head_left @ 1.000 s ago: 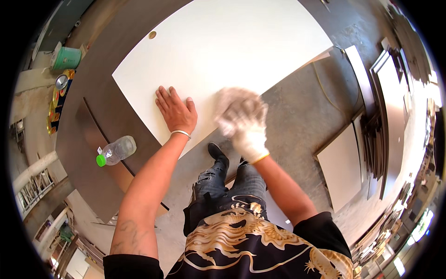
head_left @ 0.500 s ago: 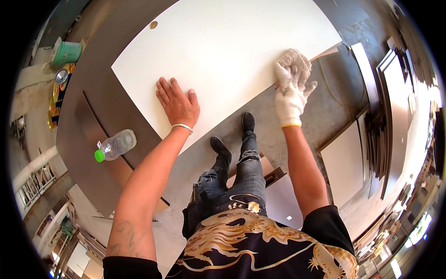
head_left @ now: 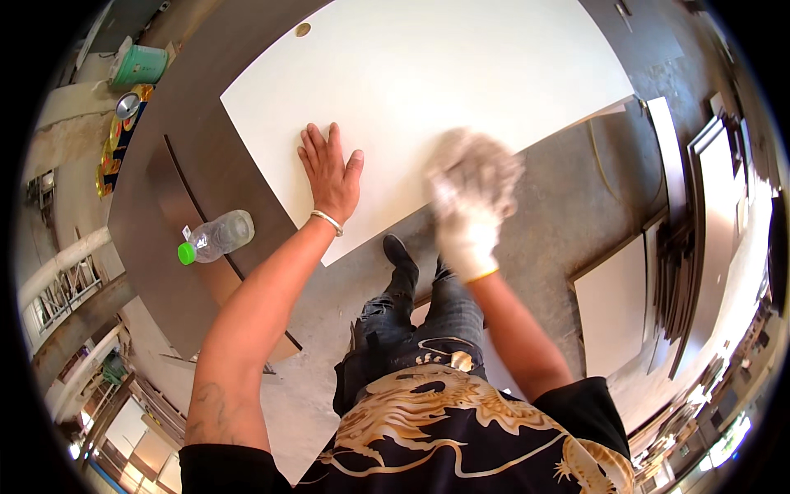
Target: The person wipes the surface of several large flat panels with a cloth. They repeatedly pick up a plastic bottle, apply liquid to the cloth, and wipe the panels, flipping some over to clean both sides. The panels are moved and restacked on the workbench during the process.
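Standing at the upper left is a green bucket (head_left: 140, 67). Next comes a clear plastic bottle (head_left: 222, 236) with green cap, which lies on its side upon a dark brown board (head_left: 202, 115). To the right of it, the bare left hand (head_left: 333, 177) rests flat with its fingers spread, open and holding nothing, on the white panel (head_left: 395, 90). This panel lies over the brown board, and its corner points toward the person. Further right, the right hand (head_left: 467, 206), in a white knitted glove, is over a bunched beige cloth (head_left: 462, 146) at the panel's near edge; because of blur, I cannot tell whether the fingers grip it. At the far right are stacked boards (head_left: 705, 239).
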`<state>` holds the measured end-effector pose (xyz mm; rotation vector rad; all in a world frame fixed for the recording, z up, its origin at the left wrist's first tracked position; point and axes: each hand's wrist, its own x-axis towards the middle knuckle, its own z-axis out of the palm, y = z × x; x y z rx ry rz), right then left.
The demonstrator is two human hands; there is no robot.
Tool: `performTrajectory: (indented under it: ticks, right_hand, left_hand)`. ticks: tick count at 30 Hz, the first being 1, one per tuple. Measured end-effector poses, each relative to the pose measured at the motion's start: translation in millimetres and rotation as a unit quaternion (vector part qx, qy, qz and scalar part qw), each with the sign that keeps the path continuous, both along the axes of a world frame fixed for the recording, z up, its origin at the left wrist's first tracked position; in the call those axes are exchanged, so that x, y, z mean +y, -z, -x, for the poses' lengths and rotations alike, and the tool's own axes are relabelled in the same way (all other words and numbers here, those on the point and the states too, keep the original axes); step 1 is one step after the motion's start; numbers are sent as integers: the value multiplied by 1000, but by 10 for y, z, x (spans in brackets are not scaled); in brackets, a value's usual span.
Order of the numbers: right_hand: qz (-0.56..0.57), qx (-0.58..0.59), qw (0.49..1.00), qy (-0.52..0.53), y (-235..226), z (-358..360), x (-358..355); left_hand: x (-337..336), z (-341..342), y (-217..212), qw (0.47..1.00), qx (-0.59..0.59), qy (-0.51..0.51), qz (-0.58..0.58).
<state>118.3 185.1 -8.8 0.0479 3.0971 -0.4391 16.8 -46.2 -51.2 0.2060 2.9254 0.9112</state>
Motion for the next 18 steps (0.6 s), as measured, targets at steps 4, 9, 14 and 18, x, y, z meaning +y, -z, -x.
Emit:
performTrajectory:
  ticks: [4,9,14,18]
  right_hand:
    - [195,-6,966,-167,236,-619,-1042]
    - [225,-65,941,-246,203,-425,-580]
    - [-36,49,998,-26,133,457,1091]
    - [-109,-39,993,-5,80,1015,1333]
  left_hand:
    - [19,92,-100,997,-67,7,-31]
    - [-54,101,-151,995,-92,30,-30]
    - [-96,9,-85,998,-48,34,23]
    - [-73,-45,-78,998,-30,23,49]
